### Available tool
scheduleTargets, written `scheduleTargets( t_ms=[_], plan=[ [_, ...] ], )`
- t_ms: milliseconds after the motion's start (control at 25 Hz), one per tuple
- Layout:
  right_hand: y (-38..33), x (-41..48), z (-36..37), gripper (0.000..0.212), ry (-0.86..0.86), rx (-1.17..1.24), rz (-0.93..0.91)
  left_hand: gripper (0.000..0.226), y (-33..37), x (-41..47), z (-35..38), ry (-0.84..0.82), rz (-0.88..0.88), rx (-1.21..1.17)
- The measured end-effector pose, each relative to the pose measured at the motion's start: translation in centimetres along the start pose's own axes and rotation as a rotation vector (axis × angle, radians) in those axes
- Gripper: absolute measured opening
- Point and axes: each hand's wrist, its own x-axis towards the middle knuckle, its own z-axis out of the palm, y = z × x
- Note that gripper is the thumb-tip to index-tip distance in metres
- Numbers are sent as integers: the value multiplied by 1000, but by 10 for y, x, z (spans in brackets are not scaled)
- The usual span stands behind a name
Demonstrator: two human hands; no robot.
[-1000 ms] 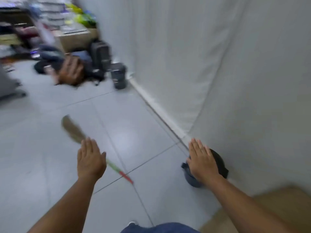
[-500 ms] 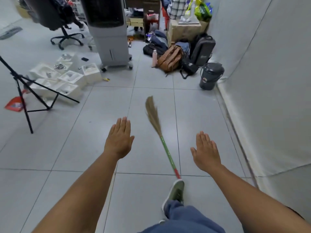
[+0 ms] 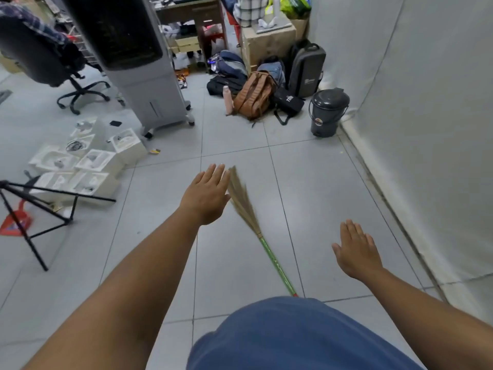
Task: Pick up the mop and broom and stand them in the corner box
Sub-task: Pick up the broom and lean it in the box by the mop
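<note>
A broom (image 3: 256,225) lies flat on the grey tiled floor, its straw head pointing away from me and its green handle with a red tip running back toward my blue-clad knee. My left hand (image 3: 206,194) hovers flat and open just left of the straw head, partly over its edge. My right hand (image 3: 356,251) is spread open above the floor to the right of the handle, apart from it. Neither hand holds anything. No mop and no corner box are in view.
A white fabric wall (image 3: 416,129) runs along the right. A dark lidded bin (image 3: 326,112), backpacks (image 3: 254,94) and a tall grey air cooler (image 3: 138,62) stand ahead. White boxes (image 3: 88,161), a black tripod (image 3: 34,209) and an office chair (image 3: 42,57) are at the left.
The view swung from the wall and corner toward the room. My body has stepped closer to the broom. My left hand moved forward to the straw head; both hands stay open.
</note>
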Motion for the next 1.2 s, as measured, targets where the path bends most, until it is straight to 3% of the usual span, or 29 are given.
scheduleTargets(
  t_ms=[120,360,520,640,720,880,1040,1200],
  plan=[
    [10,30,-2,67,-28,15,54,60,-4,52,10,-44,38,13],
    [5,59,10,72,-90,140,241,61,13,178,43,-150,292,-31],
    [5,70,19,75,-72,253,497,64,58,258,68,-298,374,-127],
    [-7,76,25,73,-43,295,678,64,83,303,85,-372,586,-156],
    [-16,86,30,71,-31,338,774,64,89,333,102,-407,723,-106],
    [-30,106,55,66,-4,389,928,64,108,382,153,-460,817,-24],
    [-31,134,145,54,-78,455,893,64,125,380,258,-516,932,-42],
    [-26,180,313,44,-221,463,700,69,128,373,439,-597,1027,117]
  ],
)
